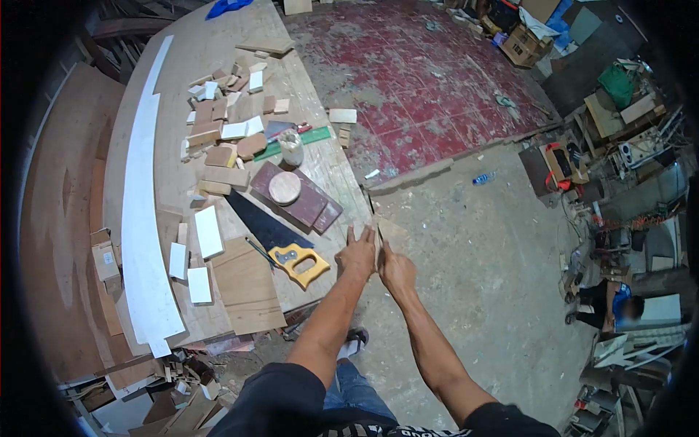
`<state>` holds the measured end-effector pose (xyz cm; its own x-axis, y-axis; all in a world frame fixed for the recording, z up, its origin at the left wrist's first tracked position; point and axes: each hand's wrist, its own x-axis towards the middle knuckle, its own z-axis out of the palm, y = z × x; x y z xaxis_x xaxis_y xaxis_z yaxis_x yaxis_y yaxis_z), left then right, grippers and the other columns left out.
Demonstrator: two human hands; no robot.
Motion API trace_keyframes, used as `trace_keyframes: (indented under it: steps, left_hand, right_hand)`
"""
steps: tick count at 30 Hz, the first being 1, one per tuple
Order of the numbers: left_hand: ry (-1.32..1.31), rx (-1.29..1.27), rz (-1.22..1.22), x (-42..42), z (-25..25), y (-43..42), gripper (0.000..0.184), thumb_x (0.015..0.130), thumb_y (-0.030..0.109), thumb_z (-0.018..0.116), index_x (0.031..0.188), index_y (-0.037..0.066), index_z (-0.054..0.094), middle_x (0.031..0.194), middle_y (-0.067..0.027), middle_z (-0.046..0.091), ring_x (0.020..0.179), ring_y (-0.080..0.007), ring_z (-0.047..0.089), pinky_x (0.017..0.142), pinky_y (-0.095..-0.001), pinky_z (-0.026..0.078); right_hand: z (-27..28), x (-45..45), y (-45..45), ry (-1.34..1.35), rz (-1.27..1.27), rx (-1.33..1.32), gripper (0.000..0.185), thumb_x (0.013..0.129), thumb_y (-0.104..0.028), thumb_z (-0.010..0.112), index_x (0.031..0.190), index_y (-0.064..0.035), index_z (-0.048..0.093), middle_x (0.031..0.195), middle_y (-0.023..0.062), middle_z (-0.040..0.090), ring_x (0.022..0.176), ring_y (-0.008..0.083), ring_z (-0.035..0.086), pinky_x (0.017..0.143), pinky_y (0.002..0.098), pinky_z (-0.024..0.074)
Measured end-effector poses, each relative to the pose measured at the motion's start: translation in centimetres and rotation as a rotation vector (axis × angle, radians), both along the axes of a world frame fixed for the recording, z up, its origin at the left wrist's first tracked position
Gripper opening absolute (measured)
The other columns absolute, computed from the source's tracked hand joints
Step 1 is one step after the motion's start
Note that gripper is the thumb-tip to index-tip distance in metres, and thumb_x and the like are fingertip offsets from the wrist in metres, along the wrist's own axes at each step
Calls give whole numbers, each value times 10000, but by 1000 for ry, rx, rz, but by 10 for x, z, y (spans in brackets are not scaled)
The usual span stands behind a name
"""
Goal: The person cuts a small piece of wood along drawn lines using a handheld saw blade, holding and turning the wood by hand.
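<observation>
At the table's right edge, my left hand [357, 255] lies with its fingers stretched forward, pressing down near a thin light strip along the edge. Close beside it, my right hand [397, 269] is closed, its index finger or thumb pointing up. A narrow dark sliver shows at its tip, but what it grips is mostly hidden. Just beyond the right hand is a pale wooden piece [393, 227]. A handsaw with a yellow handle [300, 268] lies left of my left hand. Behind it rests a brown block [320, 215] with a round wooden disc [284, 188] on top.
Several wood offcuts [218, 135] are scattered across the worktable [135, 116]. A jar [291, 148] stands by a green strip [315, 135]. A long white template [140, 197] runs along the left. Another person [619, 306] is at the far right, among clutter.
</observation>
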<state>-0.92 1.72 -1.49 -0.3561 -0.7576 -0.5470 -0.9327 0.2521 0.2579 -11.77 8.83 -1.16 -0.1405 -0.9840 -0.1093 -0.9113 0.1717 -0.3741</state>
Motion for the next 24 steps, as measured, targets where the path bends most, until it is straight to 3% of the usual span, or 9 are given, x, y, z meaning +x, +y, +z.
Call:
trace_keyframes:
  steps: [4,6,10,12,13,16,19,22,24]
  left_hand:
    - [6,16,-13,2,24,-1,985,764,223,777,1556,182,194,1629,68,115,1491,-367,77,923,-640,512]
    - [-20,53,1,0,31,-1,996,759,233,784,1556,174,190,1629,64,120,1491,-372,76,927,-637,511]
    - [-35,3,3,-4,4,5,1094,685,321,854,1550,146,208,1620,28,183,1488,-362,126,917,-564,543]
    - [-6,-119,-64,1,1,1,1080,696,328,844,1551,163,207,1625,40,159,1489,-362,117,872,-608,547]
    - [-23,-31,-52,0,1,1,1082,697,340,841,1552,158,204,1626,35,156,1488,-371,112,966,-593,501]
    - [-48,51,-15,-1,42,1,1062,714,342,828,1552,155,204,1627,44,147,1487,-378,107,991,-572,491]
    - [-14,25,9,-1,11,3,993,768,284,784,1557,188,189,1630,88,101,1491,-366,86,916,-637,510]
    - [0,39,47,-3,23,-6,964,797,261,758,1562,207,174,1632,108,60,1496,-359,56,905,-672,500]
    - [-14,85,48,-6,30,0,961,800,253,755,1562,204,172,1633,104,58,1495,-361,53,913,-671,497]
  right_hand:
    - [0,-15,16,-14,20,-105,431,864,-109,548,1292,-92,594,692,204,660,620,385,655,550,507,489]
    - [34,-12,20,8,25,64,502,827,-123,555,1323,-42,568,721,217,670,680,377,681,601,500,521]
    - [24,-3,-4,77,17,77,468,822,-116,554,1278,-20,592,744,237,676,666,387,680,596,491,529]
    - [33,-5,-14,65,54,32,444,824,-114,551,1254,-15,604,750,242,677,667,396,682,598,489,534]
    - [42,-10,-5,55,20,71,401,828,-117,552,1210,-21,631,780,251,681,715,399,692,628,497,540]
    - [78,-12,-1,73,26,131,306,837,-129,548,1093,-22,676,811,264,683,766,398,696,663,501,543]
    - [20,-17,-44,123,70,117,385,792,-133,609,1170,-122,679,835,180,711,783,375,697,686,487,557]
    - [15,-17,-59,114,104,158,358,785,-142,609,1134,-132,691,874,187,714,819,381,694,702,487,558]
    - [49,-21,-41,74,55,187,314,775,-150,612,1077,-123,696,907,194,714,847,385,692,727,487,557]
